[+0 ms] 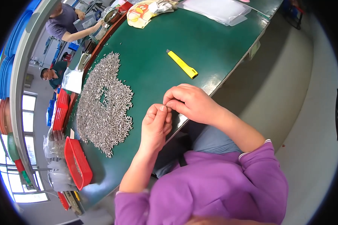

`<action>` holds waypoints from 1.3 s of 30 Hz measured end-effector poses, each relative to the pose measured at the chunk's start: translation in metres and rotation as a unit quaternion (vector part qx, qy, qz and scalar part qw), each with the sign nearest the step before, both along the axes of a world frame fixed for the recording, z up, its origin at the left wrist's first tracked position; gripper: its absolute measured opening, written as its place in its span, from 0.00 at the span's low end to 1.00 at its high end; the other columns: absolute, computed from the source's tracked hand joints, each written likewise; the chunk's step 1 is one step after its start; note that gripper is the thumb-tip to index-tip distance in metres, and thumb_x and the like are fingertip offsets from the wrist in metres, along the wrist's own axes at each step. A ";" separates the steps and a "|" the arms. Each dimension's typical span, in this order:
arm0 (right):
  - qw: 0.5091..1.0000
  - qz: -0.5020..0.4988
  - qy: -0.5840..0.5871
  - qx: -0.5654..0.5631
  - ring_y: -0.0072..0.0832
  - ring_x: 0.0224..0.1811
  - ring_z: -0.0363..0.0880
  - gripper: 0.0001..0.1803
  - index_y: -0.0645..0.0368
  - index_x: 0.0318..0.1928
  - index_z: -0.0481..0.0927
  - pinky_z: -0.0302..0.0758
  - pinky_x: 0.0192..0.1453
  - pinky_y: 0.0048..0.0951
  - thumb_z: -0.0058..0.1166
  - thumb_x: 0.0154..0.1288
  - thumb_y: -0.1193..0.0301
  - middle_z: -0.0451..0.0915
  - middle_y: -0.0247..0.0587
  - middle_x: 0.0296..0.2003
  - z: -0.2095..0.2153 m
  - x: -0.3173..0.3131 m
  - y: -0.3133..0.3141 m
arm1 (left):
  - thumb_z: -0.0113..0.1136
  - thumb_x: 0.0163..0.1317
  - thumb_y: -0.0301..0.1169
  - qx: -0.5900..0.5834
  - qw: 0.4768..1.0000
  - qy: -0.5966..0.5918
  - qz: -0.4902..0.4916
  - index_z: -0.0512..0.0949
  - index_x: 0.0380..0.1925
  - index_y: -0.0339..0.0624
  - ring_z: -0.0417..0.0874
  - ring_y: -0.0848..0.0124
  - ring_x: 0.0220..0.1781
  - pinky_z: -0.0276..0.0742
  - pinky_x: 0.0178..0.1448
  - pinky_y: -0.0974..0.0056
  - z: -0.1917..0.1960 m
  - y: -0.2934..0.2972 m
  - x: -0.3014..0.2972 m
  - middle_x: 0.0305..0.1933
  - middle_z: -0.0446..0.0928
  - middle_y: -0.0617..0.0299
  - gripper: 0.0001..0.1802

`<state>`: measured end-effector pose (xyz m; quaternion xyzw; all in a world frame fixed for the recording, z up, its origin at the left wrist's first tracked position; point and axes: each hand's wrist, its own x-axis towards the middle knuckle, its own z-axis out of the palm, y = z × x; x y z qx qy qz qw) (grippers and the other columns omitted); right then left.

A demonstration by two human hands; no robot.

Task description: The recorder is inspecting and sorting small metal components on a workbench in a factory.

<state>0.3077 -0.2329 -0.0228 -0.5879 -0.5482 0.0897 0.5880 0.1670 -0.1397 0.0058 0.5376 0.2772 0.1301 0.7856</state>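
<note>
Both hands meet over the near edge of a green table (146, 48). The fingers of my left hand (155, 125) are closed in a pinch, thumb on top. My right hand (191, 103) pinches at the same spot, its fingertips against the left ones. Whatever lies between them is too small and too covered to name. To the left of my hands spreads a large heap of small silvery metal pieces (112, 101), short and rod-like. Beyond my right hand lies a yellow utility knife (182, 64), its tip pointing away to the left.
A red plastic basket (79, 163) stands left of the heap, with another red basket (61, 110) farther off. White plastic sheets (218, 10) and a printed cloth (144, 14) lie at the far side. Two people (62, 22) are across the table.
</note>
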 end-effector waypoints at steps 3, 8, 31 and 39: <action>1.000 0.005 0.010 -0.016 0.36 0.36 0.78 0.05 0.59 0.37 0.76 0.74 0.41 0.34 0.54 0.64 0.71 0.78 0.38 0.31 0.001 0.000 0.000 | 0.47 0.73 0.35 0.018 1.000 0.010 0.010 0.70 0.37 0.43 0.55 0.84 0.15 0.50 0.18 0.76 0.000 -0.002 0.002 0.24 0.67 0.69 0.09; 0.999 0.005 0.035 -0.028 0.37 0.37 0.78 0.05 0.60 0.37 0.74 0.75 0.41 0.34 0.52 0.66 0.71 0.79 0.39 0.31 0.001 0.000 0.001 | 0.47 0.73 0.35 0.034 0.999 0.009 0.012 0.70 0.37 0.42 0.54 0.85 0.15 0.49 0.18 0.76 -0.001 -0.002 0.001 0.24 0.66 0.69 0.09; 1.000 -0.009 0.020 -0.012 0.33 0.32 0.79 0.06 0.59 0.36 0.80 0.75 0.37 0.32 0.58 0.60 0.71 0.80 0.38 0.28 -0.001 0.001 0.001 | 0.47 0.73 0.34 -0.001 1.000 0.001 0.024 0.71 0.37 0.42 0.53 0.85 0.14 0.47 0.17 0.76 -0.001 -0.002 0.001 0.25 0.68 0.68 0.09; 0.998 -0.052 -0.029 -0.003 0.36 0.32 0.78 0.06 0.58 0.31 0.77 0.75 0.36 0.35 0.59 0.57 0.70 0.78 0.38 0.27 -0.005 -0.003 0.001 | 0.47 0.73 0.34 0.018 1.000 0.018 0.012 0.67 0.35 0.44 0.54 0.85 0.14 0.47 0.17 0.76 -0.002 -0.001 0.001 0.25 0.69 0.67 0.08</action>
